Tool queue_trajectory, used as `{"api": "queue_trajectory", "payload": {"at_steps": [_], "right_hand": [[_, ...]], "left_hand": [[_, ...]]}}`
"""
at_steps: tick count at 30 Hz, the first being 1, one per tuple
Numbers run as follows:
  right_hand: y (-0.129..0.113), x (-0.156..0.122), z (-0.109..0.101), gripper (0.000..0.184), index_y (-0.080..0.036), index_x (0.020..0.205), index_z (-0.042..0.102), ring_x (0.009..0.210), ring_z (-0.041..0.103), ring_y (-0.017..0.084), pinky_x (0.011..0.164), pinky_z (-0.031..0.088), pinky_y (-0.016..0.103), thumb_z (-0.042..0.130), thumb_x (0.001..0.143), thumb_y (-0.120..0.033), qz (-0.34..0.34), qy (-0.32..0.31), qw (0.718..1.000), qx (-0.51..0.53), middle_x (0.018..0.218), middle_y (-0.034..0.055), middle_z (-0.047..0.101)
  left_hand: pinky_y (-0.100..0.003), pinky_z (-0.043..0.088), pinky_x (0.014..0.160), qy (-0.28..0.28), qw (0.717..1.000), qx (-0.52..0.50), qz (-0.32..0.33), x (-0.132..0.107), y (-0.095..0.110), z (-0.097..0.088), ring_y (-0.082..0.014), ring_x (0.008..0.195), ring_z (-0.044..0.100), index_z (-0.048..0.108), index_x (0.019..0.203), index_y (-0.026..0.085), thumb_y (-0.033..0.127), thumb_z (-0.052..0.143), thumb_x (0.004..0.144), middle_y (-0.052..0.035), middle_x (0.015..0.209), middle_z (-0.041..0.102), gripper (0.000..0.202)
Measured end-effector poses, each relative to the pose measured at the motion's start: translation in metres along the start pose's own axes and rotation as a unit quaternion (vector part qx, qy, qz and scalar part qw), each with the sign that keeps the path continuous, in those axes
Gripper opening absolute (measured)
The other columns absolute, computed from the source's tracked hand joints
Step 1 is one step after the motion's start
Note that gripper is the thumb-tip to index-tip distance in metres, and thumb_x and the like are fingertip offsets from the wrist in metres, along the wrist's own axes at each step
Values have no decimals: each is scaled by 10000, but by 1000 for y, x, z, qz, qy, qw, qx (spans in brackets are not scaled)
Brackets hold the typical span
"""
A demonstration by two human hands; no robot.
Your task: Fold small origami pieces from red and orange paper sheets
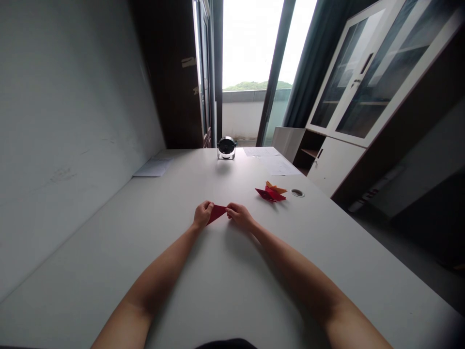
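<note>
A long, smooth white tabletop (119,228) fills most of my view. Two bare arms stretch forward over it from the near edge, angling inward until the hands almost meet near the middle. Thin white paper sheets lie toward the far end: at least one on the left (152,167) and what look like two on the right (278,166). The left hand (202,214) has its thumb and fingers closed on the left end of one dark red, flat, triangular piece of paper (217,213); the right hand (239,214) pinches its pointed right tip. One round black-and-silver device on a metal stand (226,145) sits at the far end. Right of the hands rests a cluster of sharp-pointed folded paper, red (278,195) and orange (276,189), overlapping too much to count. Just beside it is one round, ring-edged hole (293,194).
</note>
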State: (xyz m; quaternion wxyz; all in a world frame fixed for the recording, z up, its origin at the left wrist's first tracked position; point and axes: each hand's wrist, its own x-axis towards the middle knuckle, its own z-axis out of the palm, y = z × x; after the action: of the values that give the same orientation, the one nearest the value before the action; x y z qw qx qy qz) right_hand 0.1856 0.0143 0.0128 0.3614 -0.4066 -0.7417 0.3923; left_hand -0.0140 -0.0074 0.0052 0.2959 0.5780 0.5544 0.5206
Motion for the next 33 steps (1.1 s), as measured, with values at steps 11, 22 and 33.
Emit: {"api": "queue_trajectory", "payload": {"at_steps": [11,22,33], "right_hand": [[1,0,0,210,-199,793,633,597,564,133,593,408,234,530,870,-365,4,-1,1000,0,659,-4,661],[-1,-1,0,213,-200,796,637,600,568,132,593,407,232,529,878,-365,4,5,1000,-8,661,-5,663],[2,0,1,204,-196,786,623,588,550,125,583,397,228,525,875,-351,-7,0,1000,-3,655,-9,652]], "left_hand": [[-243,394,575,-1,1000,12,2,0,-2,0,-148,626,554,623,738,179,432,496,877,-18,679,639,316],[-243,381,569,2,1000,-7,-5,-1,1,0,-143,610,537,607,721,182,439,511,866,-11,670,628,310],[-245,386,579,4,1000,9,1,0,2,0,-145,618,533,607,704,181,427,505,867,-8,651,612,313]]}}
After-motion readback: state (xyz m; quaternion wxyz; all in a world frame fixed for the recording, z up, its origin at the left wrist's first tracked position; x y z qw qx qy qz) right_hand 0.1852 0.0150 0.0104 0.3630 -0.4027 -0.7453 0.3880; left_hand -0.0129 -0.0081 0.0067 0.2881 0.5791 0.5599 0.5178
